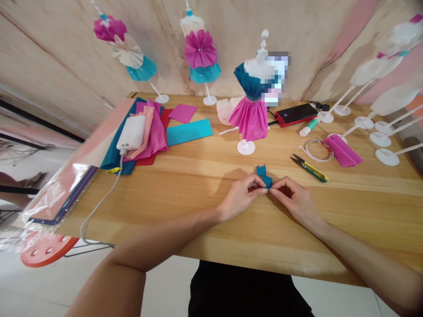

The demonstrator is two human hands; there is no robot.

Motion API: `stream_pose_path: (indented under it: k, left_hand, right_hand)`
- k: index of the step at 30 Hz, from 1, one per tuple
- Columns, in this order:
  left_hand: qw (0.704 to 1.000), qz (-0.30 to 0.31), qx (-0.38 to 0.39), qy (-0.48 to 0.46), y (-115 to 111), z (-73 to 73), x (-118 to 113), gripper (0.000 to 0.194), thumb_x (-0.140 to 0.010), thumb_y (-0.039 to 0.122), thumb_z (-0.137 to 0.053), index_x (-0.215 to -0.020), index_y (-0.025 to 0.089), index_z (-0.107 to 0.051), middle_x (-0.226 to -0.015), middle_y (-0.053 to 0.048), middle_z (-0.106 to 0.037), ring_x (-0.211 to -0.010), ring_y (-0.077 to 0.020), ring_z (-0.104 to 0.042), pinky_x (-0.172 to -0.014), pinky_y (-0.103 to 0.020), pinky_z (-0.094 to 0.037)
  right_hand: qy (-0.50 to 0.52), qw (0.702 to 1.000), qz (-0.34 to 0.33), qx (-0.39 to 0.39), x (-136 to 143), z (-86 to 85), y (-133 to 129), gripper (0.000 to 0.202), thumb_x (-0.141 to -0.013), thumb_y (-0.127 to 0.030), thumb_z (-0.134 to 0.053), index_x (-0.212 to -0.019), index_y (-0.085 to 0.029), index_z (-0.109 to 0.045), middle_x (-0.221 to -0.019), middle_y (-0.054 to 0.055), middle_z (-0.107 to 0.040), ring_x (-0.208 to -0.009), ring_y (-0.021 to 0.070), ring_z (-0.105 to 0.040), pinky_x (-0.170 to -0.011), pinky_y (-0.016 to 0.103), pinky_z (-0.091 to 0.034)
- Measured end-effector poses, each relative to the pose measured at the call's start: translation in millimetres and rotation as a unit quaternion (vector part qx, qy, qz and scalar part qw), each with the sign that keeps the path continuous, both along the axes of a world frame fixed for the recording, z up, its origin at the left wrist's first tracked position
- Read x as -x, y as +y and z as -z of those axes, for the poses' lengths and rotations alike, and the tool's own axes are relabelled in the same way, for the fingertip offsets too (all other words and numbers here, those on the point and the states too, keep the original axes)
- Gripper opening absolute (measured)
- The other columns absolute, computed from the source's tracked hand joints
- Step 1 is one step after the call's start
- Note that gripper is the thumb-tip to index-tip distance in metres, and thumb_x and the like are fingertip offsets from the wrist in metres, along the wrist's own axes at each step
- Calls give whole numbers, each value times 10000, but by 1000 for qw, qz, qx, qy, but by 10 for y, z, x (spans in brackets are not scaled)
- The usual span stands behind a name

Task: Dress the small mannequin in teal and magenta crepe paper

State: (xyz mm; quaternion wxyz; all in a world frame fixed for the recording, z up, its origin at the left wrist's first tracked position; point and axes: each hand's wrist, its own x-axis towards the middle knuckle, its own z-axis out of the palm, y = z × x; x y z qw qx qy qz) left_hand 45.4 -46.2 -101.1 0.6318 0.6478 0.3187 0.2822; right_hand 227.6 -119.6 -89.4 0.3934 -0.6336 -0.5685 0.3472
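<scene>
Between my hands is a small strip of dark teal crepe paper (pixel 263 175), partly folded, its far end ragged. My left hand (pixel 243 193) pinches it at the near left between thumb and fingers. From the right, my right hand (pixel 293 197) pinches the same piece at its lower edge. Just beyond them stands a small white dress form (pixel 246 147) on a round base, dressed in a teal ruffled top (pixel 250 83) and a pleated magenta skirt (pixel 250 116). Yellow and green thread snips (pixel 310 168) lie to the right of my hands.
Colored paper sheets (pixel 158 136) and a white power bank (pixel 132 132) with its cable lie at left. Two decorated forms (pixel 201 53) stand behind. A black-and-red power bank (pixel 295 115), a glue stick (pixel 309 127), a magenta paper roll (pixel 343 150) and several bare stands (pixel 380 138) are at right.
</scene>
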Motion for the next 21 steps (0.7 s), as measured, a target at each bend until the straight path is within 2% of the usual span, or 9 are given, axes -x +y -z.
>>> stream_pose_path:
  k: [13, 17, 21]
  left_hand:
    - [1000, -2, 2, 9, -17, -22, -10, 175, -818, 293, -665, -865, 164, -557, -845, -4, -629, -798, -112, -605, -783, -260, -492]
    - [1000, 3, 12, -19, -26, -42, -17, 175, -822, 260, -658, -911, 176, -533, -874, -10, -630, -847, -117, -617, -813, -266, -501]
    - [1000, 11, -4, -16, -26, -39, -12, 147, -846, 255, -626, -950, 183, -552, -901, -20, -644, -883, -127, -624, -854, -286, -502]
  right_hand:
    - [20, 1000, 13, 15, -23, 34, -3, 226, -843, -432, -655, -858, -223, -571, -785, 6, -625, -659, 150, -540, -584, 289, -429]
    - [37, 999, 6, 0, -6, 31, -4, 203, -854, -411, -646, -895, -233, -557, -809, 8, -615, -680, 153, -561, -599, 292, -455]
    - [8, 1000, -11, -26, 7, 12, -8, 151, -882, -386, -614, -915, -239, -614, -865, 28, -638, -750, 172, -598, -656, 316, -485]
